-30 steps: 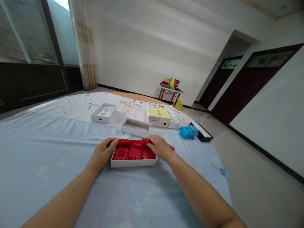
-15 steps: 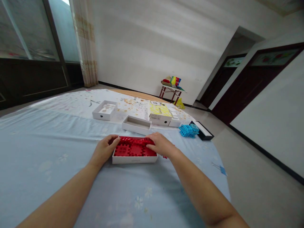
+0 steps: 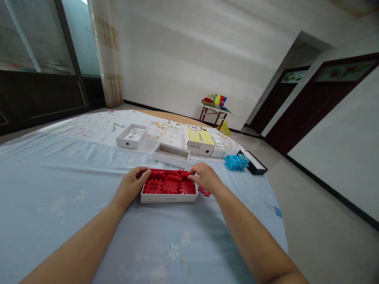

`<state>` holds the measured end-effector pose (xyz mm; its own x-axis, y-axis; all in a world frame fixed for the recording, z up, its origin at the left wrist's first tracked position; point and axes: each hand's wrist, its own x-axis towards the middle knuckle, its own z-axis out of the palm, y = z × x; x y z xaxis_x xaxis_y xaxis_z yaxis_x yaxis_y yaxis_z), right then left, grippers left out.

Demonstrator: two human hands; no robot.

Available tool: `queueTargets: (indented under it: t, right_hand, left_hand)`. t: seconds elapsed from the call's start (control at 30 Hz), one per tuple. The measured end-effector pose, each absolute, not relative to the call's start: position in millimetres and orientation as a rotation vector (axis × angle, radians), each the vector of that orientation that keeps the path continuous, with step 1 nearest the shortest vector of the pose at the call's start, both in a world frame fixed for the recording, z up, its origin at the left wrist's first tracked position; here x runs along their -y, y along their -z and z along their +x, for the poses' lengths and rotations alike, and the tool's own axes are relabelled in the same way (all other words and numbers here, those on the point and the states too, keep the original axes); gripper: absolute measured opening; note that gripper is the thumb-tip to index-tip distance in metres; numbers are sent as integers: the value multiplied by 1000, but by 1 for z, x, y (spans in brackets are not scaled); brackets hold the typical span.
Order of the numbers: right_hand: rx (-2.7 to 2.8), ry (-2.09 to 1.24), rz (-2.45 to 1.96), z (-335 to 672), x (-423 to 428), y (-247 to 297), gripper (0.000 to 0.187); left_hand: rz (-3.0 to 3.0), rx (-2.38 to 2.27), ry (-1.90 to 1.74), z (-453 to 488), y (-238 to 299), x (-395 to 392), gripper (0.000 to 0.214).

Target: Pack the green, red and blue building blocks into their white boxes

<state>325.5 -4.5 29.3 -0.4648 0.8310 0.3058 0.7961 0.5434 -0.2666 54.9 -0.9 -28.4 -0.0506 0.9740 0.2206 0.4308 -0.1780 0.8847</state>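
Note:
A shallow white box (image 3: 168,198) lies on the blue bedsheet, filled with red interlocking plastic pieces (image 3: 167,184). My left hand (image 3: 129,188) rests against the box's left end, fingers curled over its rim onto the red pieces. At the box's far right corner my right hand (image 3: 206,178) pinches a red piece with its fingers closed. A few loose red pieces (image 3: 205,192) lie on the sheet just right of the box, under my right wrist.
Behind the box stand an empty white tray (image 3: 171,154), a white box lid (image 3: 131,136), a yellow box (image 3: 199,140), a heap of blue pieces (image 3: 235,162) and a black box (image 3: 253,162). The bed's right edge drops to the floor. A small table (image 3: 214,112) stands by the far wall.
My right hand has shifted slightly right toward the box's far right corner, uncovering more of the red pieces. The left hand stays at the left end.

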Motion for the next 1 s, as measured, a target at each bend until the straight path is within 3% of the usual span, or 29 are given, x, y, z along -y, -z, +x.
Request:
queueTargets:
  t: [0.27, 0.63, 0.77, 1.0]
  right_hand:
    - [2343, -172, -1282, 330, 3, -20, 17]
    - [2248, -129, -1262, 336, 2, -15, 13]
    - [2114, -145, -1443, 359, 6, -12, 16]
    - [2151, -473, -1796, 405, 16, 5, 33]
  left_hand:
    - [1649, -1517, -1195, 55, 29, 0, 41]
    - [1692, -1545, -1197, 53, 32, -3, 40]
    - [1692, -1532, -1190, 53, 32, -3, 40]
    - [1693, -1573, -1158, 53, 31, -3, 44]
